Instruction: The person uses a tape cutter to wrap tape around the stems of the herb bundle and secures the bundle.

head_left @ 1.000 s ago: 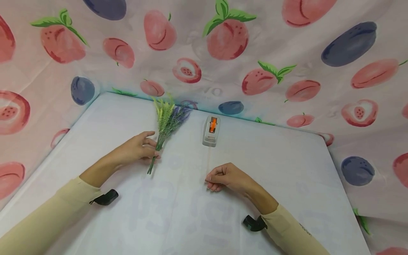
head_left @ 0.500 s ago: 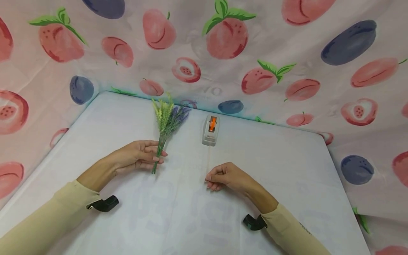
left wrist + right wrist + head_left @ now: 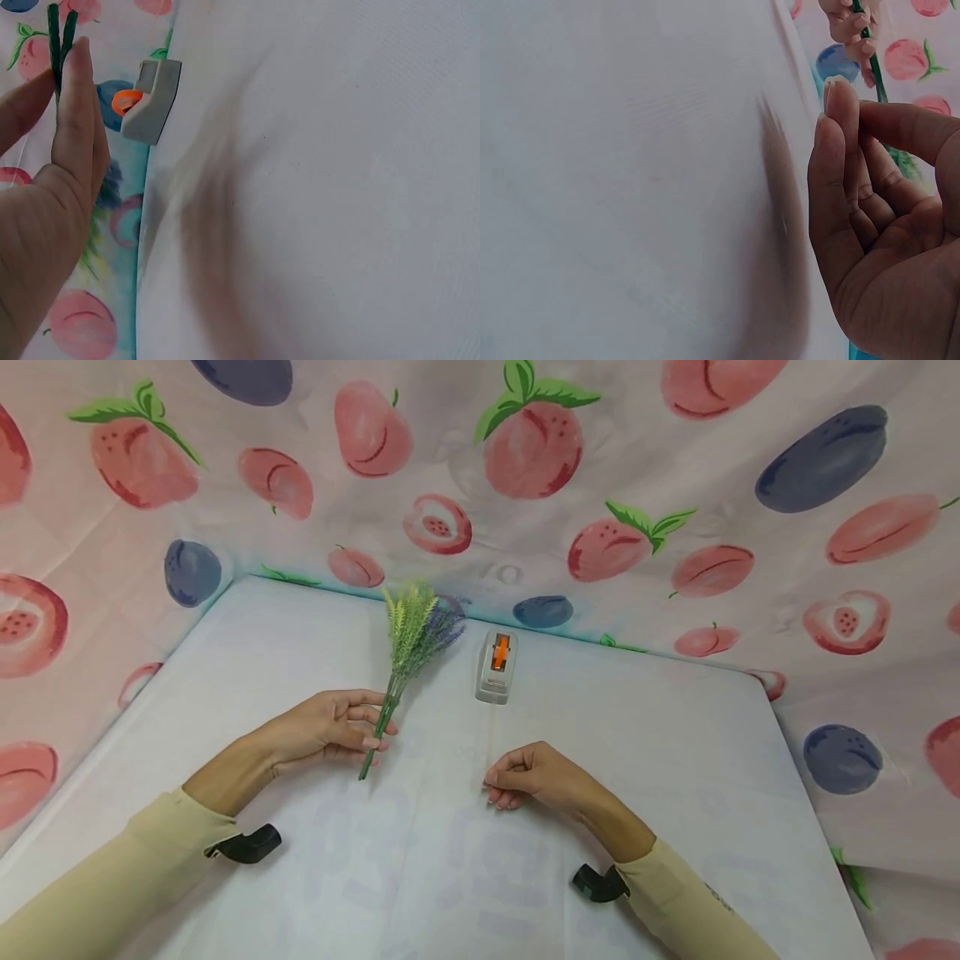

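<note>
My left hand (image 3: 326, 728) pinches the green stems of a bunch of artificial flowers (image 3: 409, 647), yellow-green and purple, between thumb and fingers. The flower heads point away from me, toward the back edge. In the left wrist view, the stem ends (image 3: 55, 41) stick up past the fingertips. To the right of the flowers stands a grey tape dispenser (image 3: 496, 668) with an orange core. A faint clear strip of tape (image 3: 491, 735) runs from its front down to my right hand (image 3: 546, 783). Thumb and fingers of that hand pinch its end, which the fingers hide.
A white-covered table (image 3: 637, 760) lies under both hands. Behind and beside it hangs a cloth (image 3: 450, 460) printed with peaches and plums. Black wrist cameras sit below each sleeve cuff, the left one (image 3: 255, 844) and the right one (image 3: 598, 883).
The left hand has closed round the flower stems, then shifted the bunch slightly right toward the dispenser. The right hand and the dispenser have stayed in place.
</note>
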Available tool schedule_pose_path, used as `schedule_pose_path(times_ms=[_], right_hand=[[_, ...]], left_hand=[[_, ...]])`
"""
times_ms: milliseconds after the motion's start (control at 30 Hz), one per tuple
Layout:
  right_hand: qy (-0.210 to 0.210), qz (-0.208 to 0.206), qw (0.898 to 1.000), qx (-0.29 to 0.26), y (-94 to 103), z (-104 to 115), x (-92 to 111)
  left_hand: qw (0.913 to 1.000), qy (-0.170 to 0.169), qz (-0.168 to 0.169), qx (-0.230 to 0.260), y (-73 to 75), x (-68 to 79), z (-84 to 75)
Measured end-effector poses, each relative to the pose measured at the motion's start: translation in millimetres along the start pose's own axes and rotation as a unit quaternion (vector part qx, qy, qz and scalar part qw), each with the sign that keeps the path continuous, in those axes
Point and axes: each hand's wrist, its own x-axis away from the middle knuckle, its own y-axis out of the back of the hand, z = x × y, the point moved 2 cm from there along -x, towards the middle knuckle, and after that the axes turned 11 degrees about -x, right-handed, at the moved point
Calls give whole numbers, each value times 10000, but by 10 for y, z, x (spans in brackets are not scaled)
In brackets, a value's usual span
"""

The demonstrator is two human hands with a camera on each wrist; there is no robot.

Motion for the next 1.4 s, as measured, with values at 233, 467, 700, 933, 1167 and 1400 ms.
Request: schedule_pose_path(times_ms=[233,467,700,933,1167,1400], right_hand=[[-9,14,10000,1,-1,8,-5],[-43,-3,10000,-7,-5,8,2],[-41,17,10000,-22,2,-6,-8],[11,11,10000,22,0,-1,-5],[78,67,9999,41,-8,8,0],[136,57,9999,27,-17,-5,4]], left_hand=[[9982,-120,376,-460,-94,-33,-72],[9968,-170,580,-531,-200,-135,-116],[9941,-174,879,-613,-299,-283,-176],[9900,-177,1047,-932,-385,-449,-199],[9894,-179,1092,-944,-480,-579,-234],[9887,-184,1159,-929,-582,-702,-230]])
